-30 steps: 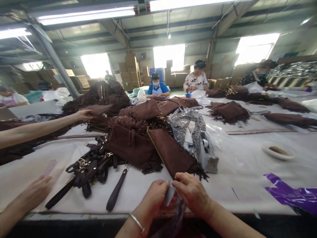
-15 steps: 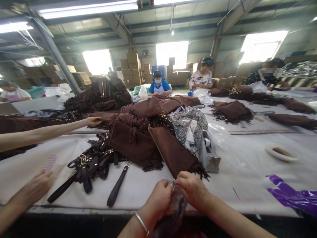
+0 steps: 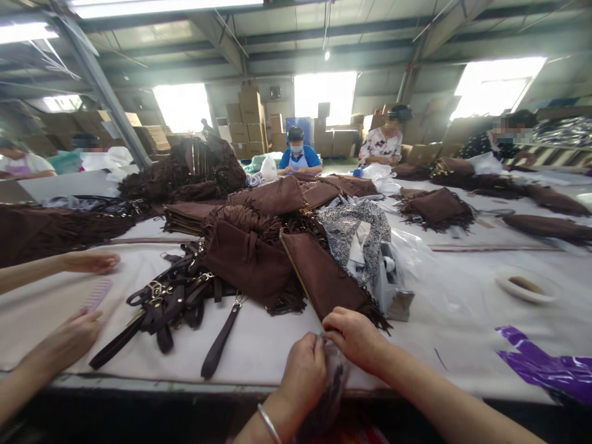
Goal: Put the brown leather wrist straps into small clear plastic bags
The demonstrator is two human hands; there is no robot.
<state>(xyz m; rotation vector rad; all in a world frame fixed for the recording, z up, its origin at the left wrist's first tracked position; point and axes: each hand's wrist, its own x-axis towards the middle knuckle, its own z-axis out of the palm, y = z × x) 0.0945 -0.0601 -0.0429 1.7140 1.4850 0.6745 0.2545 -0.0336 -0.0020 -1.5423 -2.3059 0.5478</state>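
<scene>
My left hand [image 3: 305,369] and my right hand [image 3: 355,336] are close together at the table's near edge. Both are closed on a clear plastic bag [image 3: 337,376], which hangs below them with something dark inside that I cannot make out. Just beyond my fingers lies a brown fringed pouch [image 3: 330,277] with a gold zipper along its left side. A dark wrist strap [image 3: 222,342] with a metal clasp rests left of my hands, beside a heap of similar straps [image 3: 171,308].
At the left, a co-worker's hand holds a pink comb [image 3: 99,293]; the other co-worker hand [image 3: 95,262] is above it. Brown fringed pouches [image 3: 250,265] are piled mid-table. A grey box [image 3: 393,296], white dish [image 3: 525,285] and purple plastic [image 3: 550,364] lie to the right.
The co-worker's empty hand has drawn back left from the pouch pile. My hands remain together on the plastic bag, more of which shows below them.
</scene>
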